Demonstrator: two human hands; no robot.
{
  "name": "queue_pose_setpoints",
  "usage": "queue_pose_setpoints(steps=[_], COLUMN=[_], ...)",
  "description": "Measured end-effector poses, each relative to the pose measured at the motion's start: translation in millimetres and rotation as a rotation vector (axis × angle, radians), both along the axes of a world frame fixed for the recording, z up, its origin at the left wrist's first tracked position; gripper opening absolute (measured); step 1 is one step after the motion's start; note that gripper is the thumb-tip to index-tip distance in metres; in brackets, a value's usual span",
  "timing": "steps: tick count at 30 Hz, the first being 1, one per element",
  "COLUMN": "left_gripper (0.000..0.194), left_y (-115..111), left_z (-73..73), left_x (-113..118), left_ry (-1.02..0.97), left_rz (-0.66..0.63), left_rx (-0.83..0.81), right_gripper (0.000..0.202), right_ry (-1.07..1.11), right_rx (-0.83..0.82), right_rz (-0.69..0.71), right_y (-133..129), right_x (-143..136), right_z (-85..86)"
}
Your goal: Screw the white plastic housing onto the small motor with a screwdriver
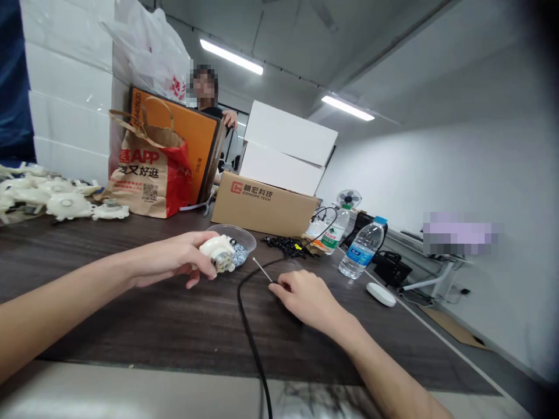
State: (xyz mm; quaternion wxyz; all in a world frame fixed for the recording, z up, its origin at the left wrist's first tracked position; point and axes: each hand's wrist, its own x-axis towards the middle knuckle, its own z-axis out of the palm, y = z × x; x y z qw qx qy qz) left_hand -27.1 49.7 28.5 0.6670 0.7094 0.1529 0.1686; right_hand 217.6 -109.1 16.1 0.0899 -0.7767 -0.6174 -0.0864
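Note:
My left hand [187, 259] grips a white plastic part [217, 249] with a round metal piece on its front. Just behind that part sits a clear round bowl [247, 237] holding small silvery pieces [239, 254]. To the right, my right hand [301, 294] is closed around a screwdriver, whose thin metal shaft [262, 270] points up and left toward the bowl; its handle is mostly hidden by the fingers. A black cable [245, 320] runs over the dark table between my hands.
White plastic parts [65, 203] pile up at far left beside a paper bag [144, 174]. Behind the bowl stands a cardboard box [262, 209]. Small black pieces [286, 245], two bottles [360, 250] and a white oval object [381, 294] lie rightward. A person [209, 93] is behind the boxes.

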Motion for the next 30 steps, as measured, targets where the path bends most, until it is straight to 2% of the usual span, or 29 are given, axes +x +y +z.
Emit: queue_pose_setpoints(steps=[5, 8, 11, 13, 15, 17, 21, 25, 30], left_gripper=[0.028, 0.037, 0.042, 0.046, 0.049, 0.052, 0.054, 0.048, 0.047], left_y=[-6, -17, -29, -36, -40, -43, -47, -45, -38], left_z=[-2.7, -7.3, -14.1, -19.3, -24.3, -28.3, -32.5, -32.8, -31.7], left_x=[-1, 3, 10, 14, 17, 19, 19, 18, 17], left_ry=[-0.030, -0.023, -0.001, 0.019, 0.029, 0.035, 0.081, 0.121, 0.177], left_rz=[-0.081, -0.133, -0.137, -0.166, -0.196, -0.228, -0.299, -0.246, -0.223], left_rx=[-0.167, -0.218, -0.258, -0.270, -0.271, -0.265, -0.278, -0.326, -0.307], right_gripper=[0.035, 0.029, 0.059, 0.078, 0.088, 0.087, 0.070, 0.069, 0.067], right_ry=[-0.017, 0.094, 0.290, 0.355, 0.366, 0.338, 0.261, 0.190, 0.186], right_rx=[0.072, 0.178, 0.248, 0.254, 0.253, 0.253, 0.260, 0.246, 0.191], right_rz=[-0.013, 0.140, 0.381, 0.477, 0.542, 0.584, 0.616, 0.650, 0.692], right_y=[-5, -9, -14, -16, -17, -18, -20, -22, -20], right_x=[-6, -17, -29, -36, -40, -44, -47, -44, -33], right_z=[7.6, 10.8, 6.9, 1.9, -2.5, -5.2, -6.6, -5.8, -5.1])
